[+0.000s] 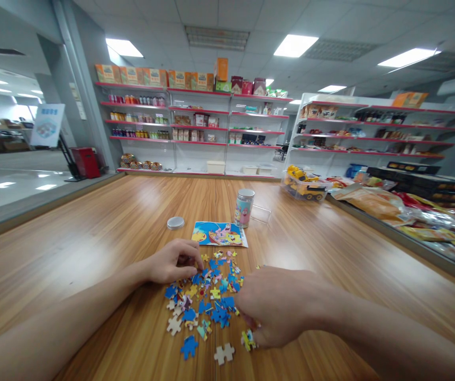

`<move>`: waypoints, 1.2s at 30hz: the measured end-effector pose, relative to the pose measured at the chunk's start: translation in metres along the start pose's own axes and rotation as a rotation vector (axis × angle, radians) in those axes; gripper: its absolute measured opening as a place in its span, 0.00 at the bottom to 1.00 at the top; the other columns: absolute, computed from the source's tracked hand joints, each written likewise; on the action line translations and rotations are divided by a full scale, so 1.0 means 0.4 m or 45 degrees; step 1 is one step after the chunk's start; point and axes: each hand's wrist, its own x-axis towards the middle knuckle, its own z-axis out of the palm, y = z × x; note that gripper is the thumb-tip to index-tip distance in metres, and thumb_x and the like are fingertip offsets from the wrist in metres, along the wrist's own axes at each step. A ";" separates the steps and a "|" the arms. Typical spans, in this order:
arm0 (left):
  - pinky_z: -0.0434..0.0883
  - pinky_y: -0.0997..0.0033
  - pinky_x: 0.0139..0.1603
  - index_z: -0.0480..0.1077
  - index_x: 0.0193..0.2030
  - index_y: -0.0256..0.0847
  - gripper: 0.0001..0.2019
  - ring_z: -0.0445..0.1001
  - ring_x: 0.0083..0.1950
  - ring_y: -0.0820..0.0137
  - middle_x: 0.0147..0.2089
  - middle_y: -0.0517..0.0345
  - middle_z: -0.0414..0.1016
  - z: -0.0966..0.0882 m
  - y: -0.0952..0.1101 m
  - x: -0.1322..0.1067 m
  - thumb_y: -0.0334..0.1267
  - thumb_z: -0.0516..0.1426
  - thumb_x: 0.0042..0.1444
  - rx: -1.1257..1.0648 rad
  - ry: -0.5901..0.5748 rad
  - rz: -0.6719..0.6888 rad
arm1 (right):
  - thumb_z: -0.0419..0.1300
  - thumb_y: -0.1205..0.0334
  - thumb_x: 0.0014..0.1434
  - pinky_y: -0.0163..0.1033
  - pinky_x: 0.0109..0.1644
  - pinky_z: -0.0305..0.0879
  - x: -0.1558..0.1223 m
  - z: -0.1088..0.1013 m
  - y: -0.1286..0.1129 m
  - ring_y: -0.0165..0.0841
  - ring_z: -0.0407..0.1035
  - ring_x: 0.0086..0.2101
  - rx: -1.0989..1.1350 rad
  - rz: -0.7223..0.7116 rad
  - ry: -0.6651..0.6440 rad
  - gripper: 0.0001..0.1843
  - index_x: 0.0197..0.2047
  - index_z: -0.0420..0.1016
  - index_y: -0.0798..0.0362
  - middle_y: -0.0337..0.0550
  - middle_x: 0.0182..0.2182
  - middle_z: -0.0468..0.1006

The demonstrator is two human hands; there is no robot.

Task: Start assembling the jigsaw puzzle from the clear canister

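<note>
The jigsaw pieces (207, 296) lie heaped just nearside of the picture card (219, 234). The left hand (174, 260) and right hand (279, 307) flank the heap, fingers curled narrow onto pieces; whether either grips one, I cannot tell. A dragging wrist could scatter pieces under the card.

Wooden table (92, 238): puzzle pieces (211, 297), tin (244, 208), lid (175, 223)

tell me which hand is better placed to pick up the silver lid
Left, probably: the left hand lies just short of the lid, while the right hand is farther off, across the puzzle pieces.
</note>
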 end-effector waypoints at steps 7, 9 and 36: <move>0.58 0.77 0.27 0.77 0.39 0.35 0.11 0.66 0.31 0.73 0.35 0.53 0.69 0.001 0.000 0.003 0.41 0.59 0.56 0.000 0.001 -0.010 | 0.64 0.54 0.49 0.34 0.19 0.46 0.002 0.000 -0.010 0.31 0.63 0.19 -0.032 0.000 -0.010 0.16 0.36 0.83 0.55 0.45 0.24 0.79; 0.58 0.76 0.27 0.77 0.39 0.35 0.11 0.65 0.31 0.73 0.35 0.53 0.69 0.001 0.000 0.004 0.41 0.59 0.56 0.004 0.003 -0.005 | 0.64 0.55 0.49 0.33 0.18 0.45 -0.002 -0.003 -0.019 0.29 0.60 0.17 -0.059 0.008 0.010 0.14 0.34 0.83 0.56 0.45 0.22 0.78; 0.60 0.75 0.29 0.77 0.39 0.36 0.11 0.67 0.32 0.72 0.36 0.53 0.70 -0.002 0.003 0.005 0.41 0.59 0.56 0.012 -0.001 -0.016 | 0.69 0.54 0.48 0.33 0.18 0.45 0.006 0.006 -0.021 0.30 0.64 0.18 -0.106 -0.019 0.052 0.13 0.34 0.83 0.54 0.42 0.21 0.78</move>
